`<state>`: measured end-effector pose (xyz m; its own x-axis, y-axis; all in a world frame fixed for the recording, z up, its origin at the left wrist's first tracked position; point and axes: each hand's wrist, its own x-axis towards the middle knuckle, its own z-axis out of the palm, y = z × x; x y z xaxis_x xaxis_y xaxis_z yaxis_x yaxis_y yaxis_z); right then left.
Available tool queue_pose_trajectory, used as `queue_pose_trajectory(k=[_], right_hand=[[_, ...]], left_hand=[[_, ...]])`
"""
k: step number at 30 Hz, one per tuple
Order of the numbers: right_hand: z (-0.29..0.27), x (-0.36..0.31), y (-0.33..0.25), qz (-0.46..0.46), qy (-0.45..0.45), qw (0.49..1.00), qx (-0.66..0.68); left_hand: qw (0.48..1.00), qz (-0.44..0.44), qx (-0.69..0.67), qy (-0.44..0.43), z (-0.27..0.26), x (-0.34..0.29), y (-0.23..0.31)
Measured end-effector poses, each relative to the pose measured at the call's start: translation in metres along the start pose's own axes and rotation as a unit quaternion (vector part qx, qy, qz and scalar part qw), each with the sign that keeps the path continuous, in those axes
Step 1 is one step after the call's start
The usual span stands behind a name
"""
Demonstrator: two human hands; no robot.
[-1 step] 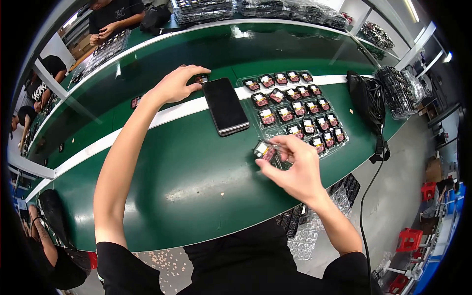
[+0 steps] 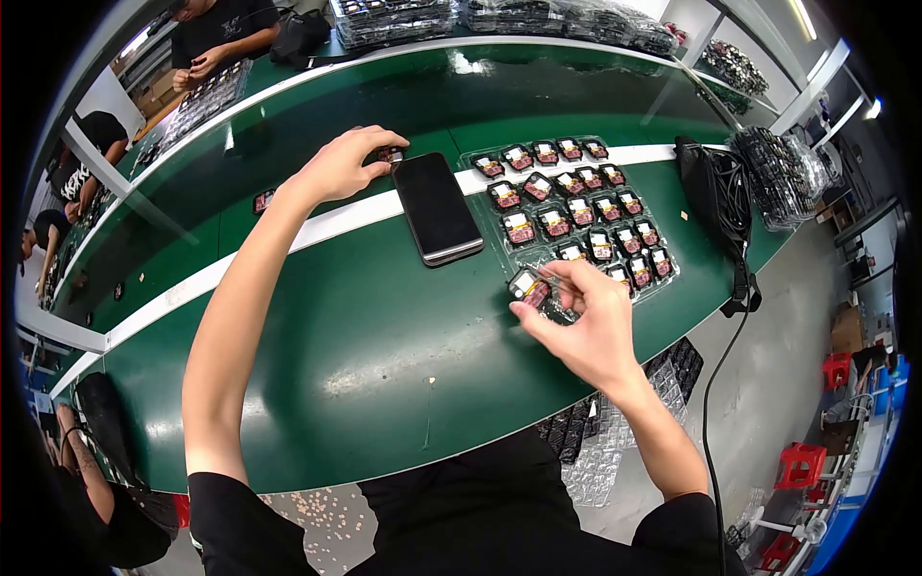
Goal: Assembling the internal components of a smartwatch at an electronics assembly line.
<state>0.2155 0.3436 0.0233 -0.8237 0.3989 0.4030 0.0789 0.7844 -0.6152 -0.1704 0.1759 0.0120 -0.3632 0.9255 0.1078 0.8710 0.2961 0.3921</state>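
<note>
Two hands at a green worktop (image 2: pixel 317 365), each on a small part.
Near right, the right hand (image 2: pixel 586 322) pinches a small module (image 2: pixel 529 287) at the near-left corner of the clear tray (image 2: pixel 665 280). Beyond lies a dark phone (image 2: pixel 437 207). Far left, the left hand (image 2: pixel 338 168) curls its fingertips on another small part (image 2: pixel 390 155).

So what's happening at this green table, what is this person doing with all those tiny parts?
A person stands at a long green belt. Their right hand pinches a small dark component at the near corner of a clear plastic tray filled with rows of similar parts. Their left hand reaches farther out and closes on another small part beside a black phone lying face up. Stacks of trays sit to the right, and other people work along the far side.
</note>
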Motion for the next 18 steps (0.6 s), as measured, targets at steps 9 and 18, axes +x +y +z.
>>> queue_pose_trajectory(k=[9, 18], right_hand=[[0.003, 0.009, 0.023, 0.012, 0.049, 0.995, -0.088], [0.039, 0.016, -0.034, -0.011, -0.150, 0.959, 0.238]], left_hand=[[0.997, -0.022, 0.008, 0.078, -0.011, -0.061, 0.035], [1.000, -0.004, -0.009, 0.023, 0.016, -0.193, 0.131]])
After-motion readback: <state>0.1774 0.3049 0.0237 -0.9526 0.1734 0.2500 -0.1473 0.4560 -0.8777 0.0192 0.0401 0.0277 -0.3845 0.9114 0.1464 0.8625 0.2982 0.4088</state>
